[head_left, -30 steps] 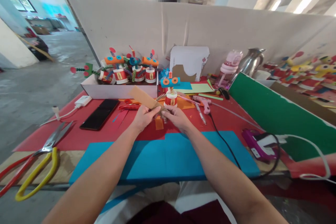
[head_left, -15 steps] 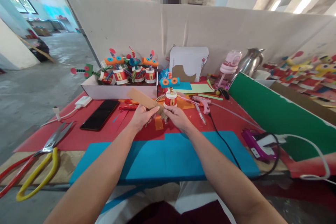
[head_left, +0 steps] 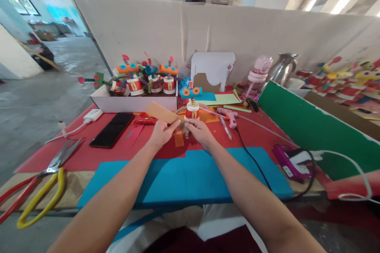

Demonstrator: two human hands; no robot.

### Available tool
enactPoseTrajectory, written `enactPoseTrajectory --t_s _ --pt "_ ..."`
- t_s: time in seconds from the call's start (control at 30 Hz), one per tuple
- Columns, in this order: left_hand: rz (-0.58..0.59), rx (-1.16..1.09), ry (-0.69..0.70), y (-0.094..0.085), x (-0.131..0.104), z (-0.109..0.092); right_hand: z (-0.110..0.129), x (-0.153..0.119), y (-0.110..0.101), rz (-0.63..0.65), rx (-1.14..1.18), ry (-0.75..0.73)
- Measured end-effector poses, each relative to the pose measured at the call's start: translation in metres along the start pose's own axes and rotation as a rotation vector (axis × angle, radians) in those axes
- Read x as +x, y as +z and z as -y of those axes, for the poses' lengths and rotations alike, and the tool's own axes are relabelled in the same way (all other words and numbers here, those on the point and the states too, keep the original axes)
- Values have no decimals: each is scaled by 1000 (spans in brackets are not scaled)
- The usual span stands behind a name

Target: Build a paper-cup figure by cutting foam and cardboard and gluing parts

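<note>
The tan strip [head_left: 158, 112] lies between the two hands, slanting up and away beyond the left one, with its lower end running in between the fingertips. The left hand [head_left: 161, 132] is nearly closed, thumb on top and fingers beneath, pinching the strip; the right hand [head_left: 200, 132] is also drawn in to a pinch at that lower end, though its fingers hide exactly how much it grips. The strip looks like thin card: very light, dry rather than slippery, stiff enough for its free end to stand out straight, yet likely to crease if squeezed or bent sharply. A flat thumb-and-finger hold close to the end being worked should steady it best, with light pressure. Just beyond the fingertips stands the cup figure [head_left: 192, 111], upright, its blue paper head [head_left: 191, 93] on a coiled neck. It would probably weigh little and tip easily; the cup wall seems the sound place to take it, since the coils would wobble and the paper could bend or come unstuck. A small orange piece [head_left: 179, 139] lies between the hands, and the pink glue gun [head_left: 230, 115] rests beyond the right hand, off to its right.
</note>
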State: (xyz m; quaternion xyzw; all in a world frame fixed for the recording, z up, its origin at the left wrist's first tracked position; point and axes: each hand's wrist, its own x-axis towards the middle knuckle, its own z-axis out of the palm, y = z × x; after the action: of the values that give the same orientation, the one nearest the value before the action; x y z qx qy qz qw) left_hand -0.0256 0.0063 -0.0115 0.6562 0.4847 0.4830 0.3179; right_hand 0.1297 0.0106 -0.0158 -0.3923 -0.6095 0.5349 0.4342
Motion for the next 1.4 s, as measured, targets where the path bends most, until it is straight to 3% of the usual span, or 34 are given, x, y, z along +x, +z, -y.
enactPoseTrajectory --t_s 0.13,0.4,0.47,0.63,0.7,0.8,0.97,1.07,1.23,1.4 --pt "71 -183 -180 -4 0 -6 4 -1 -1 98 41 -10" --pt "115 -219 -241 -6 -1 -8 3 -2 -2 86 -27 -27" --pt "124 -188 -199 -4 -1 -6 1 -1 -1 58 -50 -34" --pt "10 92 175 3 -3 5 -7 -1 -1 -53 -170 -32" --pt "-5 217 241 5 -4 9 -7 -1 0 -76 -184 -14" --pt "-19 210 201 3 -1 10 -3 -1 0 -26 -105 0" --pt "66 -89 36 -3 4 3 6 -3 -1 125 15 20" --pt "104 -175 5 -4 4 -1 8 -5 -1 159 16 43" --pt "93 -129 -3 -3 2 2 8 -7 2 112 1 69" --pt "12 133 90 3 -4 7 5 -8 9 -22 -96 122"
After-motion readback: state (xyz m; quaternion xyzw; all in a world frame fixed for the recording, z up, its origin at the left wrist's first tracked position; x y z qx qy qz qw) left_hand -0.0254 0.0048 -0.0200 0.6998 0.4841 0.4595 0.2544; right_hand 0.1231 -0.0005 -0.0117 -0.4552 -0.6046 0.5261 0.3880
